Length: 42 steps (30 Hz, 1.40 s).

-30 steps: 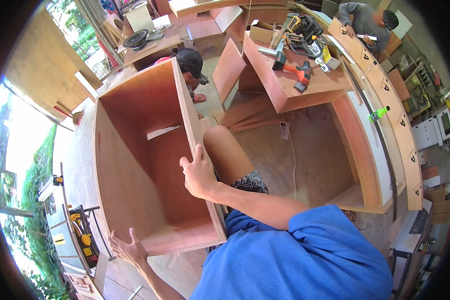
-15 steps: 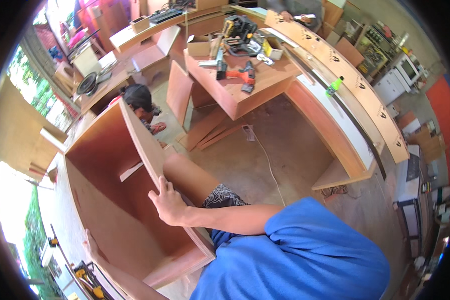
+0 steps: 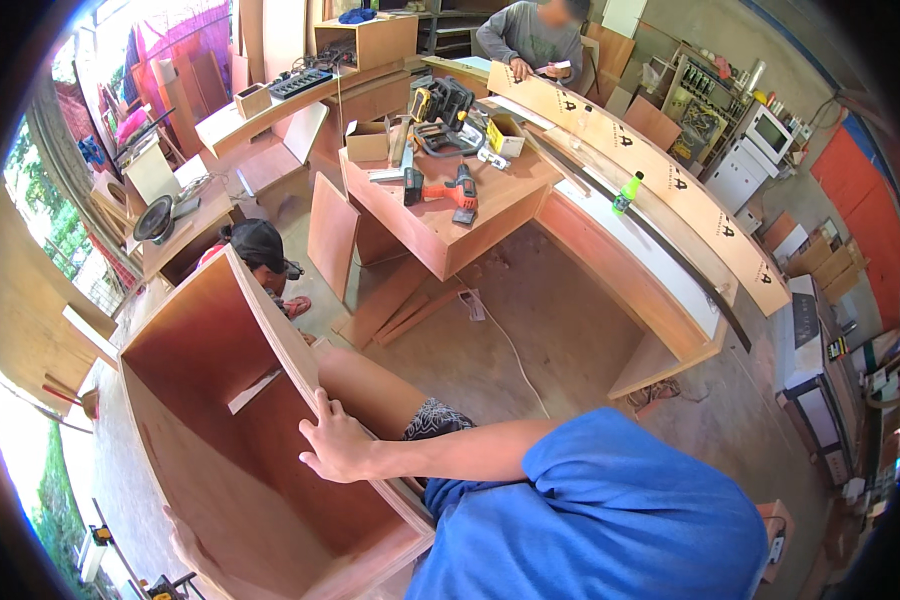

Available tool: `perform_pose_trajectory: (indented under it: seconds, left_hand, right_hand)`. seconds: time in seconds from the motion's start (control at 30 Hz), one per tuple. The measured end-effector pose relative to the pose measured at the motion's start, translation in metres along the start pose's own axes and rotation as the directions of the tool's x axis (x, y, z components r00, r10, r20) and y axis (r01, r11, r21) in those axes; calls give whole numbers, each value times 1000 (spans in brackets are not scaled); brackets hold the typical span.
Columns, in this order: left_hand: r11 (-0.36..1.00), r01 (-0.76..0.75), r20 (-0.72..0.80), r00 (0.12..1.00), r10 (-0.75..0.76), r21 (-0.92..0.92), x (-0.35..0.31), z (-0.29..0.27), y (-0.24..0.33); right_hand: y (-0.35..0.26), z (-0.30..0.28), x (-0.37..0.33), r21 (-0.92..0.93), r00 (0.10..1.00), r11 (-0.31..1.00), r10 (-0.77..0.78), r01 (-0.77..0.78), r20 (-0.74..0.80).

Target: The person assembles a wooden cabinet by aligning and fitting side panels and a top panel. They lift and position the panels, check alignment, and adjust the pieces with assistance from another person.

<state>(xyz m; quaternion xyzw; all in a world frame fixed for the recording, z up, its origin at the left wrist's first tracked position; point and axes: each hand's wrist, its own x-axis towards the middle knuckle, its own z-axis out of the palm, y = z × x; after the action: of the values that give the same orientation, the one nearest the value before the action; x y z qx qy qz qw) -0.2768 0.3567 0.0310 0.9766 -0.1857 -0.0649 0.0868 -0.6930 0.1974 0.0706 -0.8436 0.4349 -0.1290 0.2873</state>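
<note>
Plywood cabinet carcass [image 3: 220, 450] lies on its side before us, open face turned up toward the camera, a thin strip fixed inside its back wall. We see the right hand [image 3: 338, 448] laid on the upper edge of the near side panel, fingers [image 3: 315, 425] spread flat over the rim and thumb on the inner face; the grip is wide and loose, resting on the board rather than clenched round it. The left hand [image 3: 185, 540] shows only in part at the lower left corner of the carcass, pressed against the outer wall; we cannot tell how its grip stands. Our bare knee sits just beside the right panel, touching it.

Behind the carcass a person in a dark cap [image 3: 260, 245] crouches low, close to its far edge. Beyond, a bench [image 3: 490, 215] carries a red cordless drill [image 3: 440, 190], a small cardboard box [image 3: 368, 140] and a dark power saw [image 3: 445, 105]. A long curved counter [image 3: 660, 190] runs to the right, a green bottle [image 3: 627, 192] standing on it. At its far end another person in a grey shirt [image 3: 530, 35] handles something small. Loose boards [image 3: 395, 305] lean and lie on the floor beneath the bench, a white cable trailing near them.
</note>
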Motion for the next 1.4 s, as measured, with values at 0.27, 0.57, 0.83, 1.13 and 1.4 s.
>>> perform_pose_trajectory:
  seconds: [0.27, 0.57, 0.83, 1.13, 1.4]
  left_hand:
    - [999, -40, -9, 999, 40, 22, 6, -2, 6]
    - [993, -90, -34, 995, 93, 74, 8, 1, -4]
    - [989, -122, -52, 991, 127, 88, 7, 2, -5]
    - [995, -95, -72, 993, 98, 36, 13, 9, -11]
    - [991, -121, -108, 986, 126, 54, 16, 14, -16]
  right_hand:
    - [-2, 0, -1, -44, 999, 999, -12, 11, -38]
    - [-1, 8, 2, -41, 999, 998, 38, -39, -20]
    - [-1, 9, 1, -42, 999, 998, 42, -43, -28]
    - [-5, 5, 0, -70, 998, 996, 51, -54, -43]
    - [-3, 10, 2, -75, 997, 996, 50, -54, -56]
